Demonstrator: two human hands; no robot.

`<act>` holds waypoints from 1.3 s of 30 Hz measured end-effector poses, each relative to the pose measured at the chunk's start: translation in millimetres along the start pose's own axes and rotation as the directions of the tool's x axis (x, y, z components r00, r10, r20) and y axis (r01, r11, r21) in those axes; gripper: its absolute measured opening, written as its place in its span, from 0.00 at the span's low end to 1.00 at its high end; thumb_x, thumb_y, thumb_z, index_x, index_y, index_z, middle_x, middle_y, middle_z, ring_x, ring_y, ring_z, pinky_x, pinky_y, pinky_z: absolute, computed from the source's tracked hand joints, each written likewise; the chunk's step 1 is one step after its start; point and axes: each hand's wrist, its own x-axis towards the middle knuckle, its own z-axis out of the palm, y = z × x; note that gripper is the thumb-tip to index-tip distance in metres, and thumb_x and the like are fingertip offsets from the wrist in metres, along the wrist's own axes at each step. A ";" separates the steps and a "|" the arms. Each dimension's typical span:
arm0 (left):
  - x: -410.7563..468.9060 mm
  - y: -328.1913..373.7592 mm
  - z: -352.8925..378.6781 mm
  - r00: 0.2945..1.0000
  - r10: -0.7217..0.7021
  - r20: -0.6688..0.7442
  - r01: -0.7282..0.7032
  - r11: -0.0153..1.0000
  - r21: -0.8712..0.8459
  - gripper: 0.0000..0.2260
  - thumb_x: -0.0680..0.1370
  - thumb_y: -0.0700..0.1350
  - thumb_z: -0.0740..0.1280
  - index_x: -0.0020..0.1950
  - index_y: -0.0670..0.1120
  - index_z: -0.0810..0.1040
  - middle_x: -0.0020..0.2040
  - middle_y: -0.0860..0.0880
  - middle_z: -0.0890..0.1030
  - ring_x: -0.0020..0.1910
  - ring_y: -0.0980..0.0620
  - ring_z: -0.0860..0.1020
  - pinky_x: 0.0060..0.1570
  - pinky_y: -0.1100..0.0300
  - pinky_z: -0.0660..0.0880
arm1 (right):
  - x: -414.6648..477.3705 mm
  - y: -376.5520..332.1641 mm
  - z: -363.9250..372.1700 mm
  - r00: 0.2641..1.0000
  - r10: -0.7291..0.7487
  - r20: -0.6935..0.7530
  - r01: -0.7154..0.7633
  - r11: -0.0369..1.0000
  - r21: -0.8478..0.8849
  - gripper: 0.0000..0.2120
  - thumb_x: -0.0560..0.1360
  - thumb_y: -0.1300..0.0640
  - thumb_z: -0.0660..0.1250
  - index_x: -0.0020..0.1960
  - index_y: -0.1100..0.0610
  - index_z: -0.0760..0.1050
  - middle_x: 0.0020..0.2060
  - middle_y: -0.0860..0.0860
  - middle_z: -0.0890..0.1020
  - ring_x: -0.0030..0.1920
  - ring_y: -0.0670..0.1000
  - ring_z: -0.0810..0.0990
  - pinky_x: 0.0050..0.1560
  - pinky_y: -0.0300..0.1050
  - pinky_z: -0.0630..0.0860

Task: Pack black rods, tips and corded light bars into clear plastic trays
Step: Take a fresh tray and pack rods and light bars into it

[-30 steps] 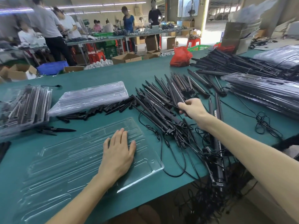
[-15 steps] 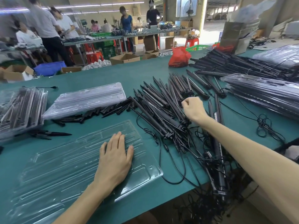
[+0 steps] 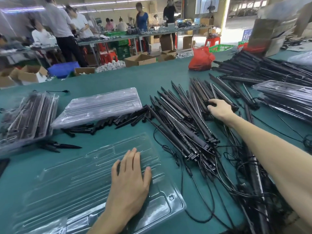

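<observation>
An empty clear plastic tray lies on the green table in front of me. My left hand rests flat on its right half, fingers straight. A pile of black corded light bars fans out to the right of the tray, its cords tangled towards the table edge. My right hand reaches onto the far side of this pile, fingers curled over the end of a black bar. Short black tips lie scattered behind the tray.
A stack of empty clear trays sits behind the tips. Packed trays stand at the left and the right. More black rods and a red bag lie at the back. People work at far benches.
My right hand let go of the bar it held, closed over the pile, then moved right and farther back to a bar end. The left hand stayed on the tray.
</observation>
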 end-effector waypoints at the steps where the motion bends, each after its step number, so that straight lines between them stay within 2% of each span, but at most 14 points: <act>1: 0.4 0.0 0.1 1.000 -0.002 0.000 0.002 1.000 0.002 0.31 0.80 0.63 0.38 0.82 0.52 0.47 0.81 0.56 0.46 0.80 0.59 0.42 0.79 0.53 0.38 | 4.1 1.7 2.5 1.000 0.022 -0.018 -0.021 0.999 0.034 0.19 0.81 0.57 0.60 0.72 0.54 0.74 0.65 0.62 0.78 0.69 0.63 0.70 0.74 0.52 0.61; 3: 0.7 -0.4 0.7 1.000 -0.001 -0.001 0.001 1.000 0.007 0.31 0.80 0.63 0.38 0.81 0.52 0.47 0.81 0.57 0.46 0.80 0.59 0.42 0.79 0.53 0.39 | 9.7 4.5 6.5 0.995 0.063 -0.083 -0.049 0.986 0.158 0.18 0.81 0.57 0.61 0.69 0.51 0.77 0.65 0.61 0.78 0.70 0.61 0.69 0.74 0.50 0.63; 5: 0.9 -1.4 1.5 1.000 0.002 -0.001 -0.002 1.000 0.012 0.30 0.80 0.63 0.38 0.81 0.53 0.48 0.81 0.57 0.47 0.79 0.59 0.43 0.79 0.52 0.40 | 11.5 5.3 7.4 0.976 0.125 -0.179 -0.066 0.951 0.303 0.15 0.80 0.57 0.62 0.64 0.49 0.81 0.59 0.58 0.82 0.54 0.53 0.78 0.60 0.46 0.74; 6: 1.2 -1.9 2.1 1.000 0.004 0.000 -0.004 1.000 0.014 0.30 0.80 0.63 0.37 0.81 0.53 0.47 0.81 0.57 0.47 0.79 0.59 0.43 0.79 0.52 0.41 | 11.2 4.4 6.1 0.962 0.151 -0.226 -0.063 0.933 0.356 0.14 0.79 0.57 0.64 0.60 0.49 0.83 0.55 0.56 0.84 0.45 0.49 0.79 0.52 0.43 0.76; 7: 1.2 -2.6 2.9 1.000 0.005 0.001 -0.005 1.000 0.014 0.30 0.80 0.63 0.37 0.81 0.53 0.48 0.81 0.57 0.48 0.79 0.59 0.43 0.79 0.52 0.41 | 12.2 3.5 4.5 0.949 0.166 -0.267 -0.046 0.914 0.402 0.12 0.79 0.58 0.65 0.57 0.51 0.84 0.51 0.53 0.85 0.41 0.47 0.79 0.48 0.42 0.77; 10: 2.4 -4.0 5.4 1.000 0.006 -0.012 -0.006 1.000 0.014 0.30 0.80 0.63 0.38 0.81 0.53 0.49 0.81 0.57 0.49 0.79 0.59 0.45 0.79 0.52 0.42 | 12.8 -5.4 -6.1 0.926 0.224 -0.303 0.001 0.803 0.596 0.08 0.79 0.62 0.66 0.51 0.57 0.85 0.43 0.51 0.86 0.42 0.48 0.84 0.48 0.42 0.82; 14: 1.9 -4.8 6.4 1.000 0.013 -0.028 -0.013 1.000 0.012 0.29 0.81 0.63 0.39 0.80 0.53 0.50 0.80 0.56 0.50 0.79 0.59 0.45 0.79 0.52 0.43 | 7.7 -18.7 -29.5 0.909 0.251 -0.333 0.062 0.708 0.703 0.08 0.82 0.64 0.63 0.50 0.57 0.81 0.52 0.56 0.84 0.38 0.47 0.86 0.37 0.36 0.80; 16: 1.0 -4.2 5.6 0.999 0.019 -0.034 -0.018 1.000 0.008 0.29 0.81 0.62 0.40 0.80 0.52 0.52 0.81 0.55 0.52 0.80 0.57 0.47 0.79 0.51 0.44 | 2.2 -24.5 -42.7 0.927 0.273 -0.259 0.026 0.639 0.769 0.08 0.82 0.64 0.60 0.56 0.57 0.78 0.56 0.57 0.81 0.40 0.49 0.87 0.36 0.38 0.81; 18: 1.5 -4.1 4.6 0.999 0.018 -0.042 -0.018 1.000 0.004 0.29 0.82 0.61 0.42 0.80 0.51 0.54 0.81 0.54 0.53 0.80 0.56 0.49 0.79 0.50 0.46 | -6.2 -31.1 -54.1 0.946 0.307 -0.103 -0.072 0.508 0.859 0.10 0.81 0.64 0.61 0.62 0.61 0.73 0.56 0.60 0.79 0.41 0.53 0.87 0.38 0.42 0.83; 22: 0.8 -3.2 3.0 0.999 0.023 -0.050 -0.023 1.000 0.002 0.28 0.82 0.60 0.43 0.80 0.50 0.55 0.81 0.53 0.54 0.80 0.55 0.50 0.79 0.49 0.47 | -39.8 -40.6 -76.9 0.958 0.270 0.093 -0.146 0.185 0.972 0.06 0.78 0.68 0.57 0.54 0.63 0.68 0.52 0.63 0.75 0.38 0.56 0.86 0.39 0.45 0.83; 25: 0.2 -2.9 2.0 0.999 0.028 -0.043 -0.029 0.999 -0.019 0.27 0.83 0.60 0.45 0.79 0.50 0.56 0.81 0.52 0.55 0.80 0.54 0.51 0.79 0.49 0.47 | -66.3 -42.4 -90.1 0.971 0.165 0.174 -0.178 0.005 0.984 0.08 0.77 0.69 0.55 0.55 0.62 0.67 0.54 0.63 0.72 0.43 0.57 0.84 0.41 0.45 0.83; 31: 2.2 -2.1 0.4 0.998 0.019 -0.061 -0.021 0.999 -0.033 0.27 0.83 0.59 0.48 0.79 0.49 0.58 0.81 0.51 0.57 0.80 0.53 0.53 0.79 0.49 0.48 | -115.6 -51.4 -98.4 0.981 -0.002 0.196 -0.196 0.038 0.980 0.09 0.77 0.67 0.57 0.57 0.64 0.68 0.50 0.61 0.74 0.42 0.54 0.82 0.40 0.41 0.80; 35: 1.7 -1.0 -1.0 0.998 0.019 -0.057 -0.021 0.999 -0.036 0.28 0.83 0.59 0.47 0.80 0.48 0.58 0.81 0.50 0.57 0.80 0.53 0.52 0.79 0.49 0.47 | -145.9 -59.8 -102.7 0.956 -0.138 0.259 -0.247 0.097 0.964 0.12 0.79 0.65 0.58 0.62 0.66 0.69 0.46 0.60 0.77 0.40 0.51 0.82 0.42 0.40 0.80; 39: 1.7 -0.6 -1.7 0.998 0.020 -0.060 -0.022 0.999 -0.036 0.28 0.83 0.59 0.48 0.80 0.48 0.58 0.81 0.50 0.57 0.80 0.52 0.53 0.79 0.49 0.47 | -170.0 -68.4 -103.7 0.927 -0.211 0.312 -0.287 0.138 0.948 0.16 0.79 0.64 0.59 0.66 0.67 0.67 0.48 0.59 0.75 0.41 0.51 0.81 0.42 0.40 0.80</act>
